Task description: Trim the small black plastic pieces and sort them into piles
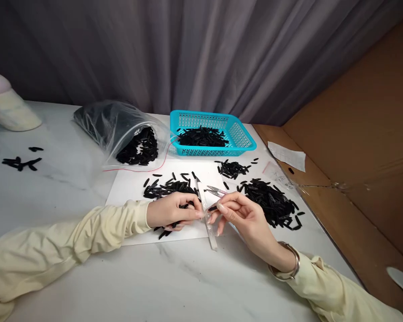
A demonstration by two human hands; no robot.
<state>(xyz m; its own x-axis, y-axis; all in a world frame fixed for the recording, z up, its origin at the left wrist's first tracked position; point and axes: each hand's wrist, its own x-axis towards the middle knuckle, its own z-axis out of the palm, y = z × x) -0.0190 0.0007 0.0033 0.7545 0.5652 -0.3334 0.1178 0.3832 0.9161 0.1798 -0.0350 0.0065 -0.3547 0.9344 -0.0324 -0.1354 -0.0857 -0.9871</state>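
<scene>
My left hand (pixel 176 210) is closed over a pile of small black pieces (pixel 169 188) on a white sheet (pixel 127 185); its thumb and forefinger pinch something too small to make out. Facing it, my right hand (pixel 248 219) pinches a black piece (pixel 213 208) between thumb and fingertips. Under and between the fingertips lies a long white strip (pixel 211 235), with some clear plastic on it. Pointed metal blades (pixel 215 191) show just beyond my right fingers; their handles are hidden. More black pieces (pixel 272 203) are heaped right of my right hand.
A blue basket (pixel 215 151) of black pieces stands at the back, beside an open clear bag (pixel 104 120) of them. A small heap (pixel 233 169) lies before the basket. Loose pieces (pixel 20 163) and a pale cup-like object (pixel 16 109) are at left; cardboard (pixel 362 134) borders the right.
</scene>
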